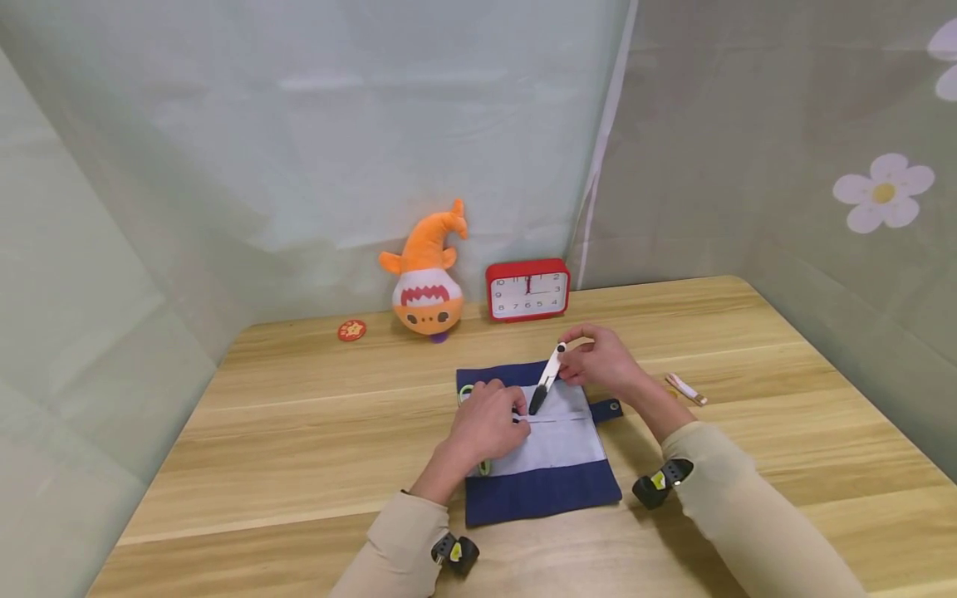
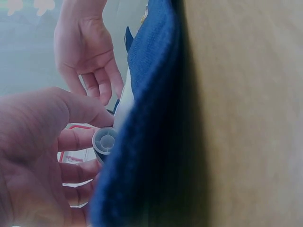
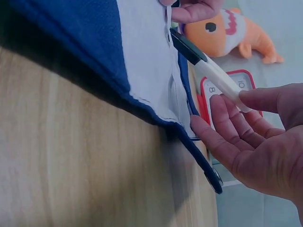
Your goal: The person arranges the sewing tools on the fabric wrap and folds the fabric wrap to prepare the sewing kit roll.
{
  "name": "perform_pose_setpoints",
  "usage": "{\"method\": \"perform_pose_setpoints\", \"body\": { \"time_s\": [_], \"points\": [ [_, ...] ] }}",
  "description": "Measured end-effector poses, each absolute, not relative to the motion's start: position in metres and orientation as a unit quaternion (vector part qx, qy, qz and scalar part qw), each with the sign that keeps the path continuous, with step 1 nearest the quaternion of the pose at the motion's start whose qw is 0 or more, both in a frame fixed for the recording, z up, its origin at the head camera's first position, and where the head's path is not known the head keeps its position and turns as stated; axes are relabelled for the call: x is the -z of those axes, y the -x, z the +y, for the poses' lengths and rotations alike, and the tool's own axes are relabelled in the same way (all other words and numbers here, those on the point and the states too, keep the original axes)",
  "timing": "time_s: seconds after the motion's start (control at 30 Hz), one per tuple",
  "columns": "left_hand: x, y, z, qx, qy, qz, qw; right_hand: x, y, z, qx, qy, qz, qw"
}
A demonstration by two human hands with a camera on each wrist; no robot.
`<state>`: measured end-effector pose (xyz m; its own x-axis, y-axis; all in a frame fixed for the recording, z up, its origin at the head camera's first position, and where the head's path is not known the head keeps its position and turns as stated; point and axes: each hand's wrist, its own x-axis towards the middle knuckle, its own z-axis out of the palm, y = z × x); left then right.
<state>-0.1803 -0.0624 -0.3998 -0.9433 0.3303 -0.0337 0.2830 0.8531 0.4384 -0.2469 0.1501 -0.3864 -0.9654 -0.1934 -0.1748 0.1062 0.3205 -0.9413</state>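
Observation:
My right hand (image 1: 601,361) pinches white thread snips (image 1: 552,370) with a black cap (image 3: 187,46) by their white end, thumb against fingers. The snips slant down, the black cap right by the pocket edge of an unfolded navy pouch (image 1: 542,494) with a pale lining (image 1: 553,444). My left hand (image 1: 488,419) lies over the pouch's left part, its thumb and forefinger pinching that pocket edge. In the left wrist view, the round end of a spool (image 2: 105,142) shows beside these fingers. Green loops (image 1: 465,392) peek out at the pouch's left side, partly hidden by my hand.
Behind the pouch stand a red alarm clock (image 1: 527,289) and an orange plush shark (image 1: 428,278), with a round red badge (image 1: 351,330) to their left. A small white strip-like bundle (image 1: 686,389) lies right of my right forearm. The pouch's snap strap (image 1: 607,410) points right.

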Motion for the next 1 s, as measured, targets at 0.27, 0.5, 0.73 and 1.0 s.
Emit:
{"method": "perform_pose_setpoints", "body": {
  "time_s": [0.27, 0.5, 0.73, 1.0],
  "points": [
    [0.401, 0.181, -0.063, -0.218, -0.161, 0.961, 0.047, 0.385, 0.25, 0.145, 0.556, 0.027, 0.819, 0.137],
    [0.4, 0.181, -0.063, -0.218, -0.16, 0.961, 0.049, 0.383, 0.252, 0.14, 0.536, 0.031, 0.831, 0.143],
    [0.4, 0.181, -0.063, -0.227, -0.159, 0.959, 0.053, 0.384, 0.254, 0.134, 0.518, 0.032, 0.84, 0.16],
    [0.401, 0.182, -0.063, -0.229, -0.155, 0.959, 0.061, 0.387, 0.253, 0.127, 0.494, 0.074, 0.852, 0.157]
  ]
}}
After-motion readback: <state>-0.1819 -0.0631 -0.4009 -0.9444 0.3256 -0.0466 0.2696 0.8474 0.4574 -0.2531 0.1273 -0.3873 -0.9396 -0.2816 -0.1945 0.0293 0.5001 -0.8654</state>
